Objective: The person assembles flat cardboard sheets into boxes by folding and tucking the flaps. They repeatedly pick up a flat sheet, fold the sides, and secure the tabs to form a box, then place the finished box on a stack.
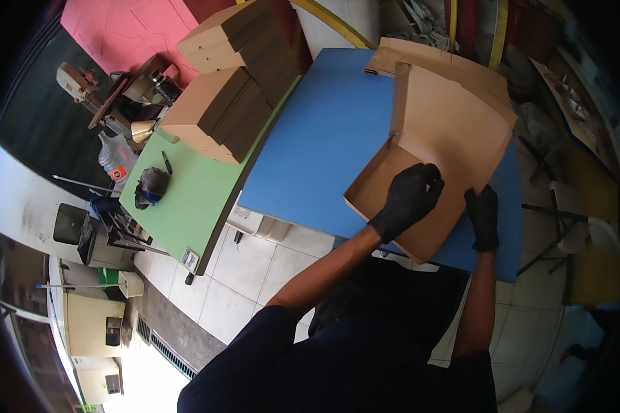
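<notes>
Two black-gloved hands work a flat brown cardboard box blank (439, 141) at the blue bench's (324, 138) near right corner — left hand (410, 196) pressing on it with curled fingers, right hand (483, 217) gripping its near edge.

Stacked cardboard boxes (229, 82), green table (186, 206), perhaps a pen (167, 163).

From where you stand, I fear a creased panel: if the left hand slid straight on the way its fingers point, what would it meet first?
Probably the upright flap of the cardboard box that the left hand presses flat, though depth is unclear.
</notes>
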### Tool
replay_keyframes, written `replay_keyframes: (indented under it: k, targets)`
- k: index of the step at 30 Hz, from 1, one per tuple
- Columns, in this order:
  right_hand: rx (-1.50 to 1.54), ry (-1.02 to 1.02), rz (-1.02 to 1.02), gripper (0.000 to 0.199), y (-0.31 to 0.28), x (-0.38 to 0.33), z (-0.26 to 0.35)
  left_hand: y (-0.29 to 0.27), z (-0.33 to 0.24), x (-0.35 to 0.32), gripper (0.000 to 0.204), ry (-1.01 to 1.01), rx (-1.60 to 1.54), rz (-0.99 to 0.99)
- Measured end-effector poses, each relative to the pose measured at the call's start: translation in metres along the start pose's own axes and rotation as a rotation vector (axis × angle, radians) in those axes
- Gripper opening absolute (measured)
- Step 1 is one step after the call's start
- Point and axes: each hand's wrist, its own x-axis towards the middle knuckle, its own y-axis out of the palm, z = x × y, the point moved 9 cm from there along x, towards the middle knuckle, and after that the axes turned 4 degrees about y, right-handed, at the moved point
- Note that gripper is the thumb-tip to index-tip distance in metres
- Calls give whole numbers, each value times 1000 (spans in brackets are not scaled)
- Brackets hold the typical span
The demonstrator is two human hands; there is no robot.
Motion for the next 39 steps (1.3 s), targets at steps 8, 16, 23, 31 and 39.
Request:
replay_keyframes:
  k: [8, 16, 23, 31, 39]
  targets:
    - [507, 107, 168, 32, 24, -11, 7, 118, 56, 35, 48, -528, -455, 448]
    - [939, 381, 135, 40, 32, -29, -29, 116, 54, 44, 13, -275, -656, 625]
    - [969, 518, -154, 32, 39, -32, -36, 103, 56, 43, 13, -343, -629, 537]
    - [883, 602, -108, 37, 32, -37, -28, 105, 63, 40, 16, -394, -261, 504]
    - [994, 675, -102, 39, 36, -38, -27, 105, 55, 34, 25, -374, -352, 489]
